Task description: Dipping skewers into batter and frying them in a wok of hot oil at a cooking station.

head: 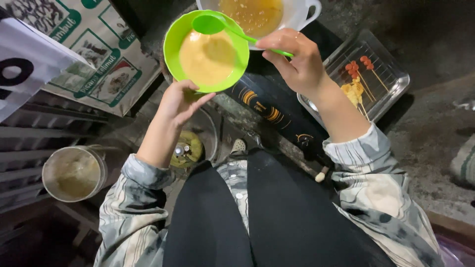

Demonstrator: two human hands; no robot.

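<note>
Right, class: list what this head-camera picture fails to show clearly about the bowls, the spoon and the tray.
- White bowl: its top is cut off by the frame edge; the green bowl overlaps its left side.
- Green spoon: the handle end is hidden inside the right hand.
- Green bowl's underside: covered by the left hand.
- Skewers in the clear tray: too small to tell the food.
- Metal pot: contents blurred and dim.

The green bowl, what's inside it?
The green bowl holds smooth pale orange batter. The green spoon hovers at its rim. The bowl's bottom is covered by batter.
</note>
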